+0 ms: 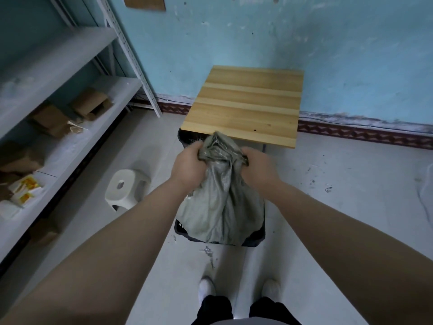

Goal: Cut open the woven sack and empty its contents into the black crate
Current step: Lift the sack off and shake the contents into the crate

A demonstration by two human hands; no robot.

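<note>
A grey-green woven sack (pixel 220 207) hangs limp and crumpled over the black crate (pixel 256 238), which stands on the floor partly under a wooden table. My left hand (pixel 188 165) is shut on the bunched upper end of the sack at its left. My right hand (pixel 259 166) grips the same bunched end at its right. The sack's lower part drapes down into the crate and hides most of its inside. Only the crate's near rim and a far left corner (pixel 185 137) show. I cannot tell what lies inside the crate.
A small wooden table (pixel 246 104) stands against the blue wall, just beyond the crate. A white plastic stool (pixel 124 188) sits on the floor to the left. Grey metal shelves (pixel 58 109) with cardboard boxes line the left side. My white shoes (pixel 207 289) stand before the crate.
</note>
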